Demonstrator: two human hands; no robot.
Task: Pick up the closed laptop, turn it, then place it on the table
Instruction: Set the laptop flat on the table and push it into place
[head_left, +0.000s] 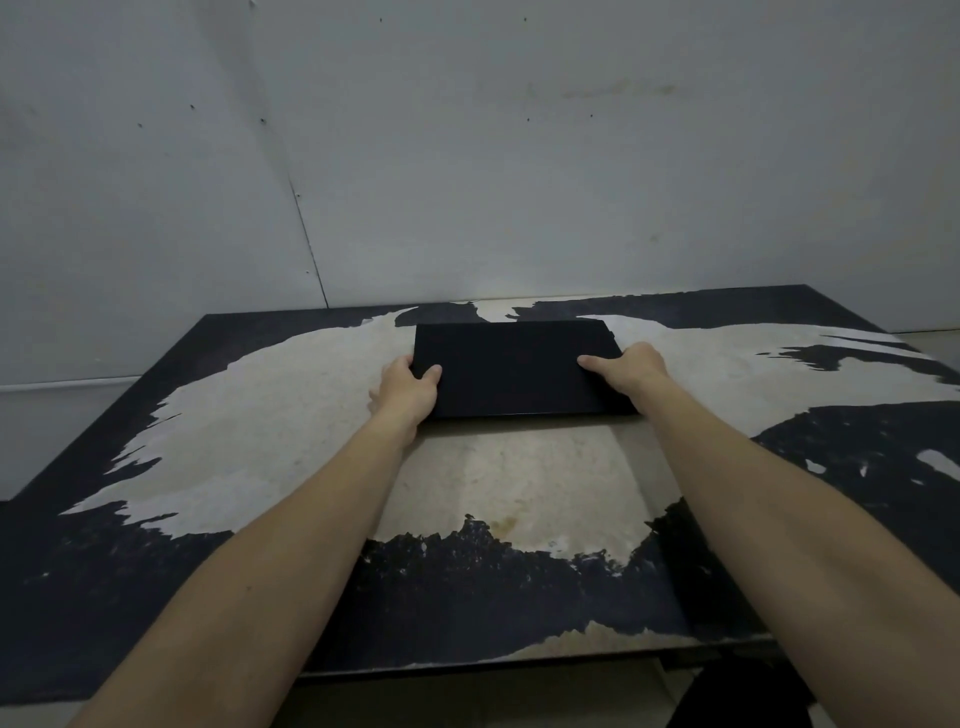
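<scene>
A closed black laptop (514, 366) is at the far middle of the worn table (249, 415), its long side facing me. A shadow shows under its near edge, which looks slightly raised off the surface. My left hand (408, 392) grips its left edge, thumb on the lid and fingers underneath. My right hand (631, 369) grips its right edge the same way, thumb lying on top. Both forearms stretch forward from the bottom corners of the view.
The table top is black with large pale patches where the coating has peeled. A grey wall (467, 156) stands right behind the table's far edge. A dark object (743, 696) sits below the near edge at bottom right.
</scene>
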